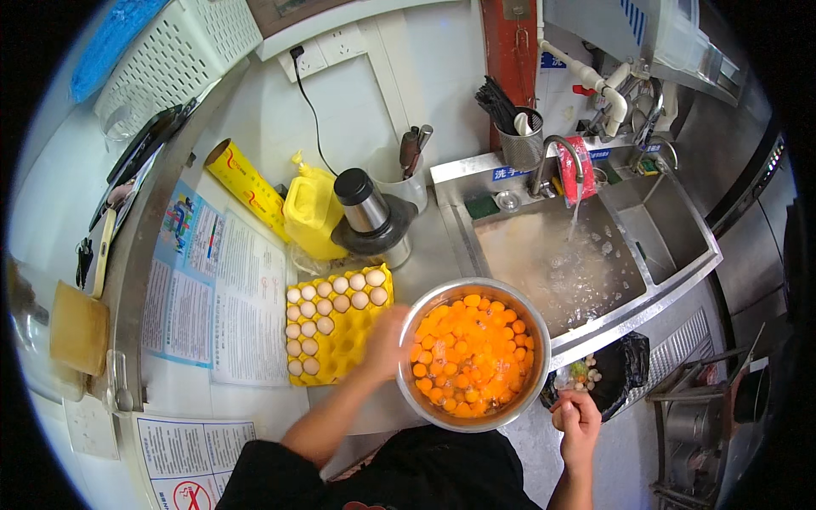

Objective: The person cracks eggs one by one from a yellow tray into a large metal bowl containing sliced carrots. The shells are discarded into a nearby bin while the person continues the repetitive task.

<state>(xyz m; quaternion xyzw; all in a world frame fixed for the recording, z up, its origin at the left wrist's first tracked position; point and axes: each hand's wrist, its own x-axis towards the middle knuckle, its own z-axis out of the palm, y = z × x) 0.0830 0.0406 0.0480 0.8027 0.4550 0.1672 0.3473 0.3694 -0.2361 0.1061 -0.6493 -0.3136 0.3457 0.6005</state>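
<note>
A large steel bowl (pixel 544 357) holds many cracked eggs, with whole orange yolks and some foamy, broken ones. My left hand (pixel 385 344) is motion-blurred at the bowl's left rim; whether it grips anything cannot be made out. Beside it lies a yellow egg tray (pixel 347 341), with several whole eggs (pixel 324 308) along its far and left sides and bare cups near the hand. To the right of the bowl, my right hand (pixel 577 414) has its fingers curled in, and nothing shows in them. Just beyond that hand sits a black-lined bin (pixel 621 376) containing eggshells (pixel 590 371).
Water runs from a faucet (pixel 566 145) into a cloudy, filled steel sink (pixel 510 248). Behind the tray stand a steel-and-black food chopper (pixel 368 204), a yellow jug (pixel 312 204) and a yellow film roll (pixel 248 188). A utensil holder (pixel 521 146) perches on the sink's back ledge.
</note>
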